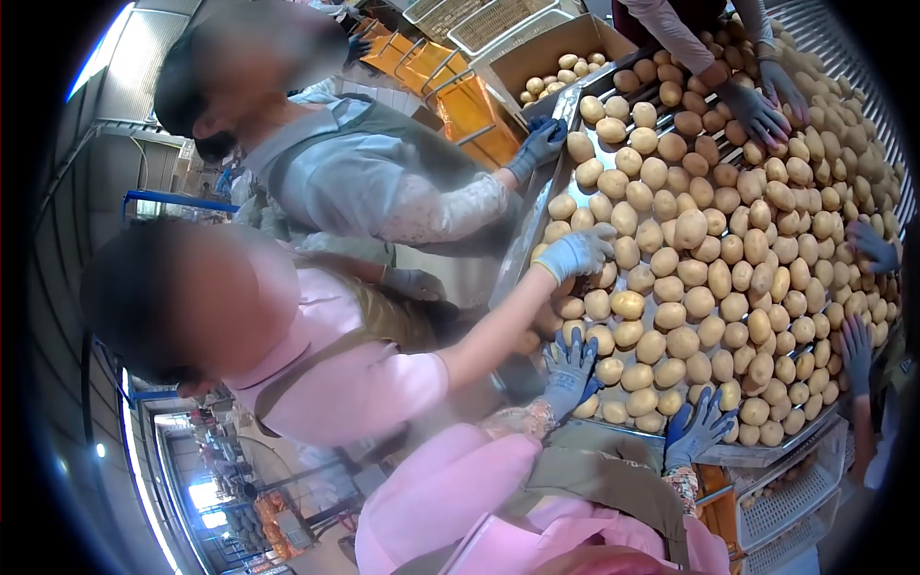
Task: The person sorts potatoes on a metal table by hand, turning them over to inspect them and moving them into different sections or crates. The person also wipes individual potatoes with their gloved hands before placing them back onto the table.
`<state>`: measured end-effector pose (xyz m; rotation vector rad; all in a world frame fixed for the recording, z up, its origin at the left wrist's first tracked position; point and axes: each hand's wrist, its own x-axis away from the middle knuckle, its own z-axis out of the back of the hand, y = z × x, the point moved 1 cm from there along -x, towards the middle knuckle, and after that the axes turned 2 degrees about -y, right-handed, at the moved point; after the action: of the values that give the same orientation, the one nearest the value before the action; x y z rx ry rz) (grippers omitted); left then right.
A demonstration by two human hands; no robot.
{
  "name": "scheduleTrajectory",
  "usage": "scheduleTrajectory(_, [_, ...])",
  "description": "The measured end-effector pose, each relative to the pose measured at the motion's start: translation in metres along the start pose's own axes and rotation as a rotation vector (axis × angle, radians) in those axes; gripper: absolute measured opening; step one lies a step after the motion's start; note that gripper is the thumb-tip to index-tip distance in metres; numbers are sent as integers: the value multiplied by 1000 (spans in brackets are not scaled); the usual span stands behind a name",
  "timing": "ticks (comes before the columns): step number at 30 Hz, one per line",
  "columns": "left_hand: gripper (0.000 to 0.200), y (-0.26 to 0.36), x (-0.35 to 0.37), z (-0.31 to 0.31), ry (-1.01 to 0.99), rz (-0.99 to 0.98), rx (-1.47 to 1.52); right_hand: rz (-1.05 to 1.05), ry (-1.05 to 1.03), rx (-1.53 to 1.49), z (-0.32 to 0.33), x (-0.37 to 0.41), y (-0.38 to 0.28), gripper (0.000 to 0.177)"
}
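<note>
A wide sorting table (767, 452) is covered with several yellow-brown potatoes (709, 278). My left hand (571, 369), in a blue glove with a floral sleeve, lies with fingers spread on potatoes at the table's near edge. My right hand (698, 426), also in a blue glove, hovers with fingers apart at the near rim beside the closest potatoes. Neither hand holds anything.
A co-worker in a pink shirt reaches in with a gloved hand (575, 254). Another person's gloved hand (537, 144) rests on the table's edge. More gloved hands (757, 110) work at the far side and right side (856, 350). A cardboard box (561, 57) holds potatoes; white crates (786, 498) sit below.
</note>
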<state>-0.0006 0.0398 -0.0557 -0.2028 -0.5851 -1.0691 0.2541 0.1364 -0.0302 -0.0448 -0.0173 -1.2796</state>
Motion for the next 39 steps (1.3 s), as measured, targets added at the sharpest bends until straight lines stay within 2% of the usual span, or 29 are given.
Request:
scheduleTrajectory(3, [90,1,1,3,-25,4,5,7,21,-17,1,0,0,54])
scheduleTrajectory(5, [93,-1,2,-8,186,-39,-107,-25,-56,-6,3,0,-1,55])
scheduleTrajectory(12, [93,1,0,-5,124,-31,-64,-13,-12,-39,6,1,-1,56])
scheduleTrajectory(13, [93,1,0,-4,133,-32,-58,49,132,-9,9,0,-5,56])
scheduleTrajectory(14, [94,1,0,-4,154,-35,-41,52,140,-4,12,-2,-6,56])
scheduleTrajectory(16, [95,1,3,2,155,-44,16,4,36,-52,13,-1,-5,56])
scheduleTrajectory(18, [90,5,8,23,17,-2,59,-9,21,-50,19,1,-7,57])
scheduleTrajectory(19, [93,3,5,8,122,-24,4,-50,-42,-52,22,0,-10,56])
scheduleTrajectory(24, [90,1,5,11,106,-39,24,-12,-26,-23,19,-1,-7,53])
scheduleTrajectory(25, [89,0,5,12,95,-47,50,-61,-119,-67,36,-4,-14,53])
scheduleTrajectory(28, [87,0,7,16,61,-30,158,-19,-11,-49,26,0,-11,53])
scheduleTrajectory(32, [85,1,7,16,58,-19,138,-65,-95,-54,28,0,-12,53])
scheduleTrajectory(34, [84,0,4,9,75,-21,130,8,63,-78,15,2,-5,53])
scheduleTrajectory(39, [84,1,8,18,84,-29,115,-27,41,-24,9,1,-5,53])
